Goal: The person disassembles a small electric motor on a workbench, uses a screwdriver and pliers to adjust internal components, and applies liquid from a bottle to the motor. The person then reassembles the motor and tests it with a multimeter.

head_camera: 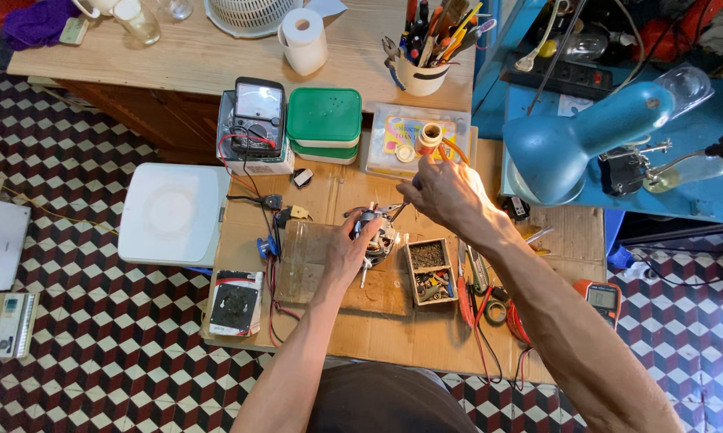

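Left hand [347,255] grips the motor [375,232] mid-tabletop; right hand [446,192] pinches a spool [429,138] near the far edge; motor looks still open, work seemingly midway.

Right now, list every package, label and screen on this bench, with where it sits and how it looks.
Analog meter: back left, black, pale dial, on a white box.
Digital meter: right edge, orange, grey screen.
Clear plastic box: back centre, colourful label.
Carded package: front left, white and red, dark round part.
Green-lidded boxes: stacked beside the analog meter.
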